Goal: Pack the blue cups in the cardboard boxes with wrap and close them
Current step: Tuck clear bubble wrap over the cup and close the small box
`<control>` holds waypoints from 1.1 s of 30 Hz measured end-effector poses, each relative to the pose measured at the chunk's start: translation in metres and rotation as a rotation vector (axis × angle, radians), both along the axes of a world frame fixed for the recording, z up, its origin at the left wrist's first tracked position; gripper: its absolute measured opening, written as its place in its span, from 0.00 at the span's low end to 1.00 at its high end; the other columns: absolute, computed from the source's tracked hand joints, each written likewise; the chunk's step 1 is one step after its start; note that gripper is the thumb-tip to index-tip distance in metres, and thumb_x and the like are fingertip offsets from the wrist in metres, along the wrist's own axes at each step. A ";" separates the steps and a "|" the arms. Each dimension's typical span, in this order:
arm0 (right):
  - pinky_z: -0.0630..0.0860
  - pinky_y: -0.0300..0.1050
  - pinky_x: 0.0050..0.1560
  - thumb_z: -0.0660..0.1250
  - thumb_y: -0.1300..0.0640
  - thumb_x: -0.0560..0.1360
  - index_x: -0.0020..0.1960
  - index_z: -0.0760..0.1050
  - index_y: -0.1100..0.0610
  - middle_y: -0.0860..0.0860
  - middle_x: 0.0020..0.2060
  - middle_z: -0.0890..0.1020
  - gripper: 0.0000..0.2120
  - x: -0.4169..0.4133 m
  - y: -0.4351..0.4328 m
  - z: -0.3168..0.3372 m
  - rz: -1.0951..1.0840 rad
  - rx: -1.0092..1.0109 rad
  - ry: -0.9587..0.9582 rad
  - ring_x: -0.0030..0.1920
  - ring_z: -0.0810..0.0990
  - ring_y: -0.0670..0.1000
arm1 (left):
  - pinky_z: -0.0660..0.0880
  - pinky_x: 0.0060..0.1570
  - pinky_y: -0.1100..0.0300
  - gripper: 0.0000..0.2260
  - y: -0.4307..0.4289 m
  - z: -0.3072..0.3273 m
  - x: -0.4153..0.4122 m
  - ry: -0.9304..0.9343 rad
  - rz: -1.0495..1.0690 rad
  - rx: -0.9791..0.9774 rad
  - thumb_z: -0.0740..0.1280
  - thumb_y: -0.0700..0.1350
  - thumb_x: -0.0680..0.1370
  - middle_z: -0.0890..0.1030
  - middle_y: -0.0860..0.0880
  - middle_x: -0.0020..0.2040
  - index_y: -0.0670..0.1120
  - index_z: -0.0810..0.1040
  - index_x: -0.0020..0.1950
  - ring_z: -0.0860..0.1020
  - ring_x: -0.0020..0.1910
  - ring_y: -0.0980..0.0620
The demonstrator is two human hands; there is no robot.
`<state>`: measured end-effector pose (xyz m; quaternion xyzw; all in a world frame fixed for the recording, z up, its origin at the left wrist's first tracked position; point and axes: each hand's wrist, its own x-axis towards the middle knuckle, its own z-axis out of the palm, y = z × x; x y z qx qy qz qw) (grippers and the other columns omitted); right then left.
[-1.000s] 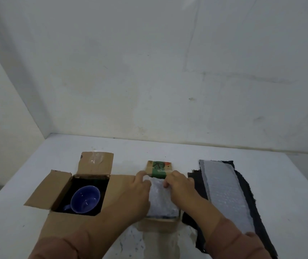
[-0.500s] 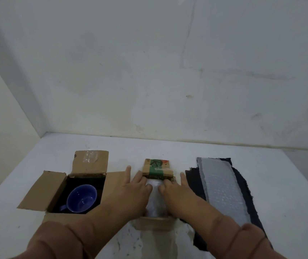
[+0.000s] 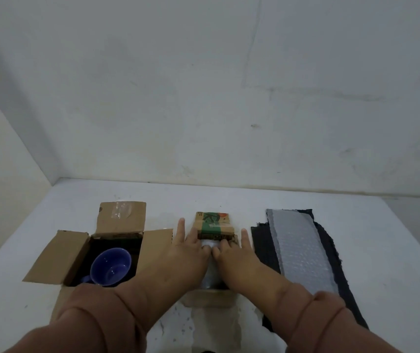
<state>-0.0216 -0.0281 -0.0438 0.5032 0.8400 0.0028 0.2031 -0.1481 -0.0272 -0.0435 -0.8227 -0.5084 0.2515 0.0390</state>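
- Both your hands, left [image 3: 191, 253] and right [image 3: 232, 253], have pushed deeper, palms flat, pressing the wrap [image 3: 210, 243] into the box [image 3: 214, 296] beneath them.
- Left of your hands, the cup [image 3: 110, 267] sits unwrapped in its open box [image 3: 76, 253]; spare wrap [image 3: 300, 248] lies right.

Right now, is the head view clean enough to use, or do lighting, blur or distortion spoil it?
Head view: dim, flat light with a bluish cast; soft throughout; wide-angle bend in the wall line; slight glare on the bubble wrap; the open box is dark around the blue cup.
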 end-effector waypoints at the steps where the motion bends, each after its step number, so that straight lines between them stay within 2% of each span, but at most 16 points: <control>1: 0.33 0.68 0.68 0.61 0.58 0.75 0.72 0.55 0.58 0.60 0.68 0.65 0.28 0.001 0.000 -0.001 -0.011 -0.001 0.007 0.69 0.64 0.61 | 0.28 0.61 0.29 0.31 -0.001 0.000 0.002 0.018 0.003 -0.006 0.66 0.54 0.73 0.58 0.40 0.76 0.43 0.61 0.71 0.38 0.75 0.38; 5: 0.36 0.69 0.69 0.63 0.61 0.73 0.71 0.57 0.57 0.59 0.66 0.66 0.28 0.004 -0.001 -0.003 -0.043 -0.011 0.055 0.68 0.65 0.60 | 0.28 0.61 0.29 0.31 -0.006 -0.008 0.001 0.016 -0.010 0.030 0.64 0.54 0.75 0.59 0.40 0.76 0.43 0.59 0.72 0.36 0.75 0.37; 7: 0.39 0.68 0.70 0.65 0.60 0.72 0.71 0.58 0.57 0.57 0.67 0.64 0.30 0.009 0.000 -0.002 -0.065 -0.093 0.127 0.69 0.63 0.59 | 0.30 0.62 0.29 0.27 -0.008 -0.009 -0.001 -0.019 0.005 0.022 0.63 0.51 0.75 0.62 0.39 0.74 0.42 0.61 0.71 0.36 0.75 0.38; 9: 0.44 0.60 0.73 0.68 0.56 0.71 0.70 0.62 0.54 0.54 0.71 0.61 0.30 0.023 0.002 0.003 -0.141 -0.251 0.382 0.72 0.60 0.55 | 0.32 0.64 0.30 0.21 -0.005 -0.005 -0.002 -0.076 0.048 -0.005 0.63 0.46 0.75 0.66 0.39 0.72 0.42 0.65 0.67 0.39 0.75 0.39; 10: 0.48 0.50 0.73 0.69 0.56 0.71 0.69 0.65 0.53 0.52 0.73 0.60 0.28 0.034 0.002 0.006 -0.202 -0.299 0.580 0.72 0.59 0.53 | 0.34 0.65 0.30 0.19 -0.003 0.000 -0.002 -0.096 0.081 -0.028 0.63 0.43 0.74 0.67 0.40 0.71 0.41 0.68 0.65 0.42 0.76 0.40; 12: 0.57 0.35 0.65 0.67 0.59 0.72 0.65 0.72 0.51 0.50 0.71 0.66 0.21 0.064 0.000 0.010 -0.362 -0.244 0.901 0.70 0.64 0.49 | 0.41 0.68 0.32 0.17 0.001 0.013 0.002 -0.146 0.133 -0.024 0.62 0.39 0.73 0.69 0.41 0.68 0.42 0.71 0.62 0.51 0.75 0.40; 13: 0.60 0.33 0.62 0.65 0.61 0.73 0.63 0.74 0.52 0.50 0.68 0.70 0.19 0.082 -0.002 0.008 -0.466 -0.175 0.978 0.68 0.68 0.48 | 0.47 0.70 0.36 0.17 0.003 0.018 0.008 -0.203 0.144 0.017 0.61 0.38 0.72 0.70 0.42 0.66 0.43 0.72 0.61 0.57 0.72 0.40; 14: 0.64 0.34 0.60 0.64 0.62 0.74 0.62 0.74 0.53 0.51 0.65 0.73 0.17 0.101 -0.005 0.004 -0.582 -0.123 0.996 0.65 0.71 0.49 | 0.55 0.69 0.42 0.16 0.002 0.021 0.017 -0.298 0.144 0.068 0.60 0.37 0.72 0.72 0.43 0.63 0.44 0.73 0.59 0.64 0.68 0.41; 16: 0.67 0.37 0.57 0.62 0.63 0.75 0.63 0.74 0.56 0.54 0.64 0.74 0.16 0.136 -0.014 -0.008 -0.777 -0.106 0.887 0.61 0.74 0.52 | 0.64 0.61 0.54 0.14 -0.001 0.023 0.044 -0.591 0.145 0.084 0.60 0.36 0.72 0.74 0.46 0.58 0.47 0.75 0.55 0.70 0.60 0.45; 19: 0.71 0.39 0.57 0.57 0.65 0.76 0.62 0.75 0.60 0.57 0.62 0.73 0.16 0.173 -0.023 -0.030 -0.899 -0.113 0.636 0.59 0.75 0.54 | 0.70 0.57 0.59 0.14 -0.009 0.013 0.099 -0.952 0.270 -0.227 0.60 0.35 0.75 0.74 0.47 0.60 0.47 0.77 0.56 0.73 0.59 0.48; 22: 0.72 0.38 0.54 0.57 0.65 0.77 0.58 0.77 0.62 0.56 0.59 0.76 0.14 0.186 -0.032 -0.049 -0.821 -0.147 0.548 0.56 0.77 0.52 | 0.71 0.56 0.60 0.17 -0.013 -0.013 0.147 -1.068 0.530 -0.602 0.60 0.38 0.77 0.74 0.46 0.65 0.45 0.73 0.65 0.73 0.62 0.48; 24: 0.69 0.35 0.49 0.57 0.65 0.75 0.53 0.77 0.61 0.53 0.55 0.77 0.12 0.189 -0.037 -0.061 -0.782 -0.151 0.585 0.50 0.75 0.48 | 0.72 0.54 0.58 0.16 -0.010 -0.027 0.168 -1.177 0.762 -0.752 0.62 0.38 0.77 0.75 0.43 0.64 0.42 0.74 0.64 0.74 0.59 0.46; 26: 0.68 0.36 0.48 0.58 0.64 0.75 0.50 0.75 0.57 0.51 0.51 0.77 0.08 0.192 -0.042 -0.069 -0.776 -0.106 0.658 0.47 0.75 0.47 | 0.73 0.44 0.59 0.09 -0.004 -0.036 0.180 -1.300 0.958 -0.797 0.61 0.34 0.77 0.78 0.40 0.56 0.38 0.78 0.54 0.76 0.48 0.45; 28: 0.65 0.37 0.51 0.60 0.62 0.75 0.57 0.74 0.55 0.52 0.56 0.74 0.12 0.193 -0.042 -0.074 -0.762 -0.096 0.668 0.56 0.73 0.51 | 0.73 0.38 0.60 0.07 -0.001 -0.038 0.189 -1.384 1.109 -0.822 0.60 0.32 0.76 0.79 0.39 0.49 0.38 0.78 0.48 0.75 0.41 0.47; 31: 0.64 0.36 0.58 0.62 0.59 0.75 0.63 0.72 0.56 0.53 0.64 0.70 0.17 0.196 -0.039 -0.078 -0.735 -0.080 0.649 0.63 0.69 0.52 | 0.71 0.29 0.61 0.03 0.000 -0.039 0.200 -1.434 1.143 -0.758 0.63 0.34 0.74 0.75 0.42 0.40 0.40 0.73 0.46 0.74 0.35 0.49; 33: 0.65 0.36 0.61 0.62 0.56 0.76 0.62 0.74 0.58 0.54 0.65 0.70 0.16 0.196 -0.038 -0.079 -0.717 -0.090 0.675 0.62 0.71 0.51 | 0.74 0.35 0.59 0.09 0.001 -0.041 0.206 -1.453 1.079 -0.698 0.66 0.37 0.74 0.76 0.43 0.45 0.42 0.69 0.52 0.76 0.40 0.49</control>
